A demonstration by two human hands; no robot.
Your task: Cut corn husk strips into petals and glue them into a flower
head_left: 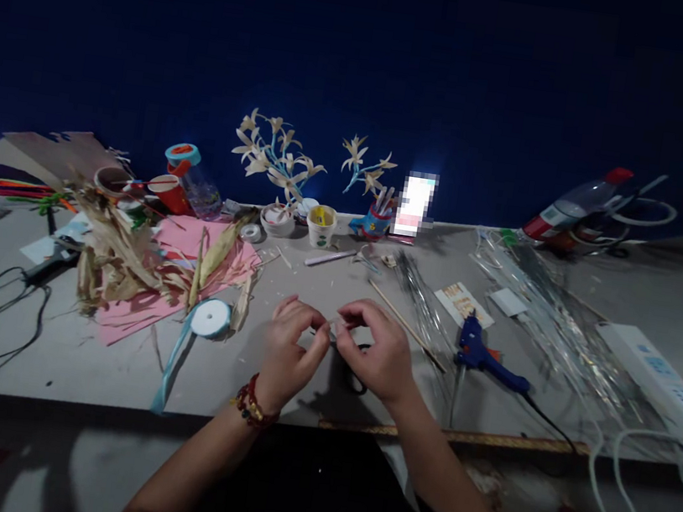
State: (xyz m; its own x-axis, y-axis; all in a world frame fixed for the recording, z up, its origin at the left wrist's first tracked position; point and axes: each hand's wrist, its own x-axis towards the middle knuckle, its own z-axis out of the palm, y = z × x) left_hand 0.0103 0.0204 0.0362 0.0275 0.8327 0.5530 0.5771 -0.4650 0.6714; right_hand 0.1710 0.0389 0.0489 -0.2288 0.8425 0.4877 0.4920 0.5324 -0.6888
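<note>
My left hand (296, 347) and my right hand (376, 350) come together above the table's middle, fingertips pinched. Between them is a small pale piece (334, 321), too small for me to tell its kind; both hands appear to grip it. Left of my left hand lies a roll of light blue ribbon (210, 319), its loose end trailing to the table edge. Dried corn husks (139, 249) are heaped on pink paper (123, 317) farther left. A blue hot glue gun (486, 357) rests to the right of my right hand.
Husk flowers on blue stems (280, 150) stand at the back beside a white tub (321, 228), a pen cup (377, 223) and a lit phone (415, 205). Bundled wires (561, 321), a power strip (655, 376) and a leaning bottle (577, 204) occupy the right. A thin stick (405, 323) lies near my right hand.
</note>
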